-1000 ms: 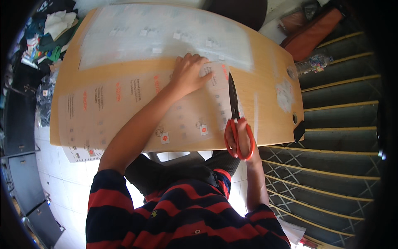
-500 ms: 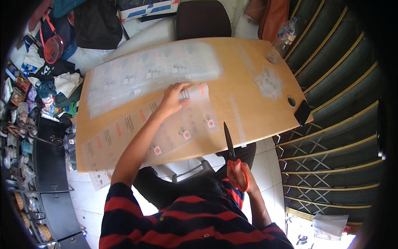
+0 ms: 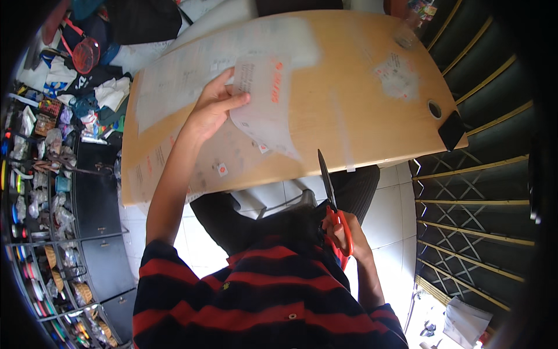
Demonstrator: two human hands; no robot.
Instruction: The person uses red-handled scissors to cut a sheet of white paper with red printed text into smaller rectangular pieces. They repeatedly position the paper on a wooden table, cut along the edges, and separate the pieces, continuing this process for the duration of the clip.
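My left hand (image 3: 210,110) pinches the edge of a translucent printed plastic sheet (image 3: 268,96) between thumb and fingers. The sheet's right end is lifted and curls above the table; the rest lies along the near left edge. In my right hand (image 3: 349,235) is a pair of scissors (image 3: 327,180) with red handles, held off the table's near edge. Its dark blades look closed and point up and slightly left, apart from the sheet. Behind my left hand, more translucent sheets (image 3: 168,87) lie flat on the wooden table (image 3: 319,99).
A smaller printed plastic piece (image 3: 400,80) lies at the table's right, near a clear bottle (image 3: 410,32). A dark phone (image 3: 452,132) rests by the right corner, beside a round hole (image 3: 434,109). Cluttered shelves (image 3: 49,232) stand at left, a folding metal gate (image 3: 471,215) at right.
My left hand has raised the sheet's right end off the table, and it now bends upward. The scissors stay in my right hand. The whole view has shifted, with the table higher in it.
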